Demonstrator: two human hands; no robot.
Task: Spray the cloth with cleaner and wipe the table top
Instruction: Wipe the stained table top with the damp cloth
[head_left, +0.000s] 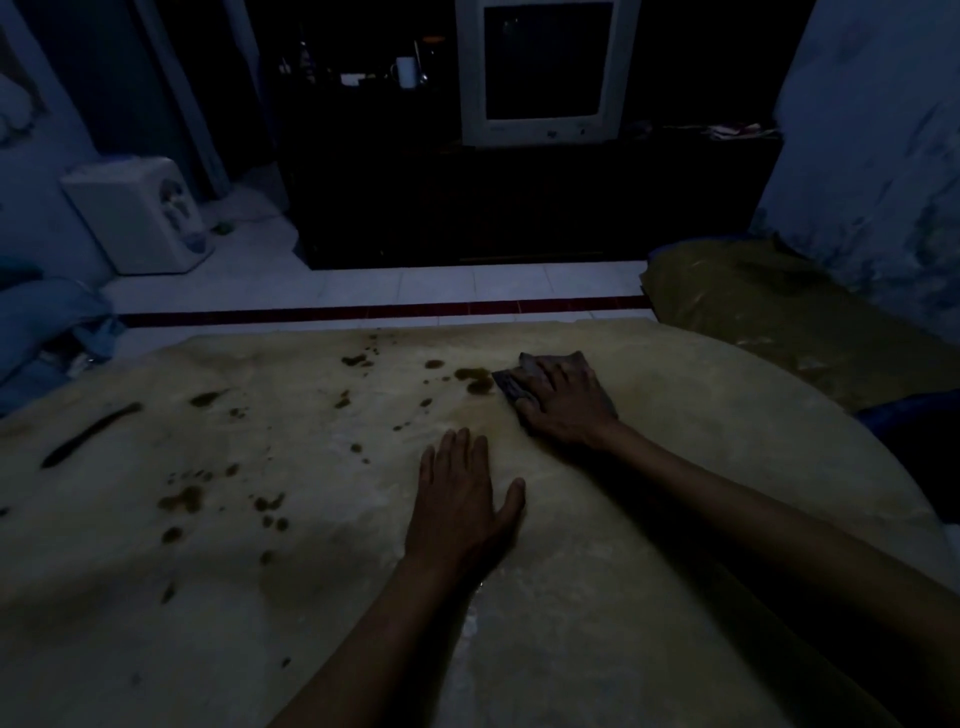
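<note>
The pale table top (623, 597) fills the lower view and carries several dark brown stains (475, 379) across its left and middle. My right hand (566, 405) presses flat on a dark crumpled cloth (511, 382) near the far edge, right beside one of the stains. My left hand (462, 504) lies flat on the table with fingers spread, holding nothing, a little nearer to me than the cloth. No cleaner bottle shows in this view.
A long dark streak (91, 434) marks the table's left side. Beyond the far edge is a tiled floor (415, 286) with a dark cabinet (519, 208) carrying an old monitor (545, 73). A white appliance (140, 213) stands at left, a yellowish bag (779, 306) at right.
</note>
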